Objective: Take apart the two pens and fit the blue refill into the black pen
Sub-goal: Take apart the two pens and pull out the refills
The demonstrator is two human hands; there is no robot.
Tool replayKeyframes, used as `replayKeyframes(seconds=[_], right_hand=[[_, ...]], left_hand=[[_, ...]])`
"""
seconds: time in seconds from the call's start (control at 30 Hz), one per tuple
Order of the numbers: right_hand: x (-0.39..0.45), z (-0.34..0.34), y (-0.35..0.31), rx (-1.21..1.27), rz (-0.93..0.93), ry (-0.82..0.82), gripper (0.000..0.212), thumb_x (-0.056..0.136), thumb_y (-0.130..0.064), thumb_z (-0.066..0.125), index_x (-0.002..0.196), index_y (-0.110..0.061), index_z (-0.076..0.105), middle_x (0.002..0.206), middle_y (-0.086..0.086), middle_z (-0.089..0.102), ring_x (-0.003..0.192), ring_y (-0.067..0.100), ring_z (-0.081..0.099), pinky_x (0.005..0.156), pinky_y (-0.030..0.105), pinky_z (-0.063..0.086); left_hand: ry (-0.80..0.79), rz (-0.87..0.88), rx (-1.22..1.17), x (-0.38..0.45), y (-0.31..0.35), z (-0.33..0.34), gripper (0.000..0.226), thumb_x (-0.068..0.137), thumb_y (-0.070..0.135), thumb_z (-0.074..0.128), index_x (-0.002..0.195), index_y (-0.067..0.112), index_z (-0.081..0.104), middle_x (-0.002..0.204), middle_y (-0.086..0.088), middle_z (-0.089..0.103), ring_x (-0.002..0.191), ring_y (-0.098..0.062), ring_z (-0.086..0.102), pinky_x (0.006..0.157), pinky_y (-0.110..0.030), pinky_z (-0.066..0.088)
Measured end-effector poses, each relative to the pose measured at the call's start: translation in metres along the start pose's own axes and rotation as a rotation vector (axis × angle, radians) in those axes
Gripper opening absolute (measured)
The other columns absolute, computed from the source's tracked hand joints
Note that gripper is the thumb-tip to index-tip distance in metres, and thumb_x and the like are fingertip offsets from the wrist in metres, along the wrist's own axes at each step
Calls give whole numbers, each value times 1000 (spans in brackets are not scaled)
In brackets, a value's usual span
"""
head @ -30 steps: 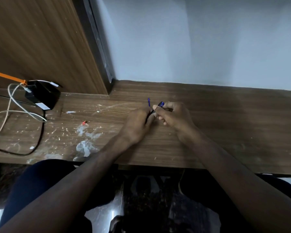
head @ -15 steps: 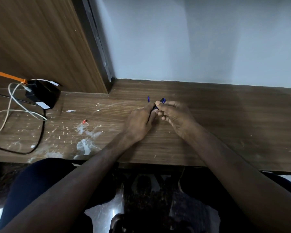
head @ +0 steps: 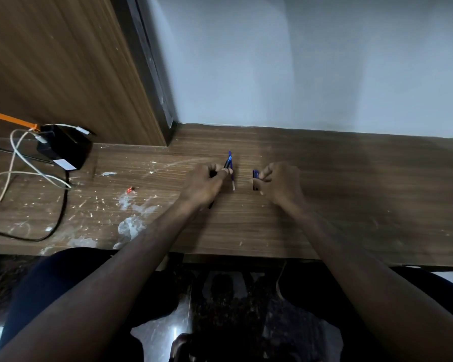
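Note:
My left hand (head: 205, 182) is closed around a dark pen body, whose blue front part (head: 228, 162) sticks out past the fingers toward the wall. A thin blue refill (head: 232, 176) lies on the wooden desk just right of that hand, pointing toward me. My right hand (head: 277, 182) holds a short blue barrel piece (head: 255, 176) between thumb and fingers, a hand's width to the right of the left hand. Most of what each hand holds is hidden by the fingers.
A wooden desk (head: 351, 205) runs along a pale wall. At the far left sit a black adapter (head: 63, 150), white and black cables (head: 24, 163) and an orange strip (head: 11, 120). White paint flecks (head: 131, 223) and a small red bit (head: 130, 189) mark the desk.
The two hands were pressed together on one pen; now they have pulled apart sideways, the right one taking the short blue piece with it, and the refill shows between them.

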State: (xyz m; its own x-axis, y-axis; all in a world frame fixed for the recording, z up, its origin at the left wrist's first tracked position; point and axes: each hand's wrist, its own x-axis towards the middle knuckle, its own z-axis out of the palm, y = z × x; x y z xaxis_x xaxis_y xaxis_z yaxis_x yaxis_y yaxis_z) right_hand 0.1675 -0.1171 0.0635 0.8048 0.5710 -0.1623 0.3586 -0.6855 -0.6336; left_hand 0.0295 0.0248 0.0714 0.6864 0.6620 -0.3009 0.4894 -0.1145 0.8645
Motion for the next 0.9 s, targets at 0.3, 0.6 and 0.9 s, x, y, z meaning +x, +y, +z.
replayKeyframes(seconds=[0.3, 0.6, 0.9], right_hand=[[1, 7, 9, -67, 18, -53, 25, 88, -26, 87, 87, -5, 74, 84, 8, 77, 82, 24, 77, 75, 32, 59], [-11, -29, -36, 271, -7, -388, 24, 105, -32, 62, 116, -18, 77, 105, 1, 83, 98, 14, 78, 88, 35, 56], [-21, -33, -34, 532, 53, -583, 23, 105, -18, 65, 122, -5, 74, 127, 28, 74, 99, 21, 70, 88, 33, 61]], left_hand=[[-39, 10, 19, 0, 2, 0, 20, 98, 38, 71, 84, 25, 77, 81, 10, 77, 75, -5, 67, 74, -30, 51], [-123, 105, -220, -3, 19, 0, 21, 104, 23, 65, 116, 11, 78, 85, -3, 80, 76, -4, 66, 77, -23, 50], [-210, 46, -426, -8, 33, 0, 34, 111, 22, 50, 134, 8, 71, 96, 3, 76, 80, -5, 64, 57, -5, 48]])
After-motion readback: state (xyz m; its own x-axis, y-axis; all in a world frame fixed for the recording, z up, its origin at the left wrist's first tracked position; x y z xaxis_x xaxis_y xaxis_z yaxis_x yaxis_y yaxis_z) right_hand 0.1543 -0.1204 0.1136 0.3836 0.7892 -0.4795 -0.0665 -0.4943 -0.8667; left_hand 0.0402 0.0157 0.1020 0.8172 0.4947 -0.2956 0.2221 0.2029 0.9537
